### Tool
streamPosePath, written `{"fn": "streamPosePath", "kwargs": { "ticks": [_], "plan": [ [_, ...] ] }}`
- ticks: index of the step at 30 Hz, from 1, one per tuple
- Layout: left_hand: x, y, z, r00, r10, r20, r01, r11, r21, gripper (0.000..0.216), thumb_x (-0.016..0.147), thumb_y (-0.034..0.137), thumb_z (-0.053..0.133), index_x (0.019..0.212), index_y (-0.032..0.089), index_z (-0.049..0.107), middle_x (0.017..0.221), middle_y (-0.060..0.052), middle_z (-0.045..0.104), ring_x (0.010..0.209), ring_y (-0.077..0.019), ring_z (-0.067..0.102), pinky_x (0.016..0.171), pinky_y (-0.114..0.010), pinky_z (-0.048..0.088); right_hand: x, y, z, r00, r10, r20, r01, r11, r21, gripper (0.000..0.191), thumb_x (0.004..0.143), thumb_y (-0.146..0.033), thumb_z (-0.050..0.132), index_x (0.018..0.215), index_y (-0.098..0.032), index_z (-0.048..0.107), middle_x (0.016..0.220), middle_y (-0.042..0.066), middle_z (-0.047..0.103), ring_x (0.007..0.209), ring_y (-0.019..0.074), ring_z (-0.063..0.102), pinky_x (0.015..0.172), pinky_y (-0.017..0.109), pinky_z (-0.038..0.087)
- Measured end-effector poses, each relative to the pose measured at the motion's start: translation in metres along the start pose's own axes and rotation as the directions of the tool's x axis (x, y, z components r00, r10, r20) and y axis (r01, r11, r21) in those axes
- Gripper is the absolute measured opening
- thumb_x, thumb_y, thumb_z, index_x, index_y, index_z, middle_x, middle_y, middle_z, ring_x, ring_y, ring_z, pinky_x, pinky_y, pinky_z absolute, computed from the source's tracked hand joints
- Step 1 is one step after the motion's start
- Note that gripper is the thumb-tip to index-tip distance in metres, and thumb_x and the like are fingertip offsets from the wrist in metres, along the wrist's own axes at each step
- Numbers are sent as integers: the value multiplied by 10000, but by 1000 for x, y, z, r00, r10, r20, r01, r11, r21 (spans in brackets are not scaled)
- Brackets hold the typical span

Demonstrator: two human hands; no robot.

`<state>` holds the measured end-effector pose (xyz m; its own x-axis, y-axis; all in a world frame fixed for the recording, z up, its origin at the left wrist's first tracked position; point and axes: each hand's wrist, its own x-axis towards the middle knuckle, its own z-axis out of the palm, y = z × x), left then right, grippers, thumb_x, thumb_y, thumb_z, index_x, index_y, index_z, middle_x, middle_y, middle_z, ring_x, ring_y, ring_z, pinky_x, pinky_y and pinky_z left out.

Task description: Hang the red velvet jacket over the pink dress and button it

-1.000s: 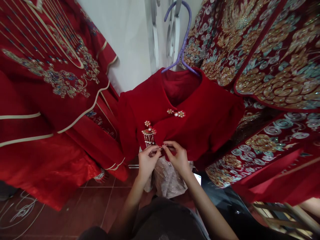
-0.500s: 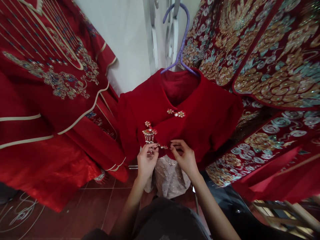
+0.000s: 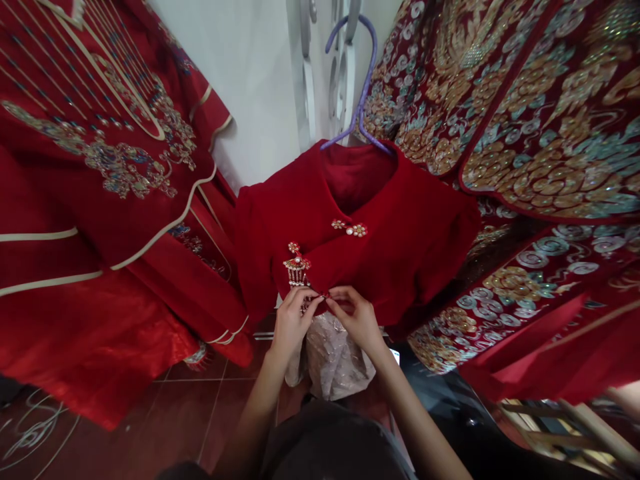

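Observation:
A short red jacket (image 3: 370, 260) hangs in front of me on a purple hanger (image 3: 367, 87). Both hands meet at its lower front edge, over a small jewelled frog fastener (image 3: 325, 295) mostly covered by my fingertips. My left hand (image 3: 293, 320) pinches the fastener's left part between thumb and forefinger. From the other side, my right hand (image 3: 356, 319) pinches its right part. Just above my left hand hangs a beaded tassel brooch (image 3: 297, 263), its lower strands partly behind my fingers. A pearl-and-gold fastener (image 3: 350, 229) spans the neckline overlap.
Red gowns with cream piping (image 3: 165, 233) hang at left. Heavily embroidered red garments (image 3: 540, 153) crowd the right side. Behind the hanger stands a white metal rack (image 3: 345, 73). Pale shiny fabric (image 3: 337, 360) shows below the jacket. White cable (image 3: 37, 427) lies on the tiled floor (image 3: 190, 413).
My right hand has moved left and closed onto the fastener, bringing my fingertips nearly together. The view has shifted slightly; the jacket still hangs in the same place.

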<state>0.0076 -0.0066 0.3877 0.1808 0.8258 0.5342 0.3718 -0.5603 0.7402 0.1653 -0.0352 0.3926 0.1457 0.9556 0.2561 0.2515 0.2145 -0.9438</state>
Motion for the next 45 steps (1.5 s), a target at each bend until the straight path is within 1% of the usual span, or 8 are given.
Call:
{"fn": "streamPosePath", "kwargs": {
  "ticks": [8,14,17,27,32,36,40,45],
  "plan": [
    [-7,11,9,960,-269,-80,249,949,-194,169,822,345,675,846,178,662,779,-25,688,710,-129,666,641,-215,558,-4,-3,-1,998,56,-5,-56,998,28,223,831,-375,634,944,-185,659,913,71,727,870,178,700,757,300,586],
    [9,16,0,987,-152,55,160,966,-204,168,781,324,713,868,184,681,873,-40,644,803,-144,669,768,-280,590,-3,-3,-5,997,77,-2,-77,994,76,243,806,-387,655,936,-181,671,879,68,732,829,176,705,747,300,587],
    [7,13,-2,982,-166,88,184,949,-257,158,803,306,692,893,176,681,904,-49,650,848,-147,674,819,-300,587,-4,-3,-5,996,89,1,-89,993,81,241,803,-382,658,933,-179,673,884,71,733,839,177,704,757,302,581],
    [2,20,-4,958,-285,35,284,921,-267,169,789,326,701,802,158,690,793,-46,690,739,-136,668,671,-224,556,-7,-3,-1,993,115,18,-117,983,140,254,799,-391,661,941,-181,658,880,69,725,829,174,697,742,296,575],
    [12,24,-2,934,-356,-34,306,845,-439,263,749,347,739,928,169,666,854,-47,702,814,-147,681,735,-239,558,-10,-13,-16,985,73,158,-94,987,130,163,787,-318,657,883,-189,630,833,32,687,793,152,662,740,280,548],
    [34,26,-2,875,-468,-123,301,724,-620,379,771,438,707,1037,167,699,1045,-84,721,951,-179,679,848,-293,540,-15,-22,-30,951,41,307,-96,981,167,97,791,-265,643,853,-198,611,825,11,652,795,135,627,725,252,514],
    [51,32,-2,822,-557,-116,279,572,-771,395,712,425,759,1003,162,724,1112,-102,714,952,-179,679,827,-301,533,-17,-27,-32,944,44,326,-108,978,179,93,802,-260,635,866,-201,603,824,9,636,789,130,610,723,252,501],
    [55,33,-2,821,-560,-108,273,552,-788,339,701,381,769,974,184,729,1020,-68,737,888,-141,681,802,-272,509,-18,-29,-30,945,44,325,-110,976,188,96,804,-262,638,864,-197,600,819,9,633,777,130,608,712,251,496]
  ]
}}
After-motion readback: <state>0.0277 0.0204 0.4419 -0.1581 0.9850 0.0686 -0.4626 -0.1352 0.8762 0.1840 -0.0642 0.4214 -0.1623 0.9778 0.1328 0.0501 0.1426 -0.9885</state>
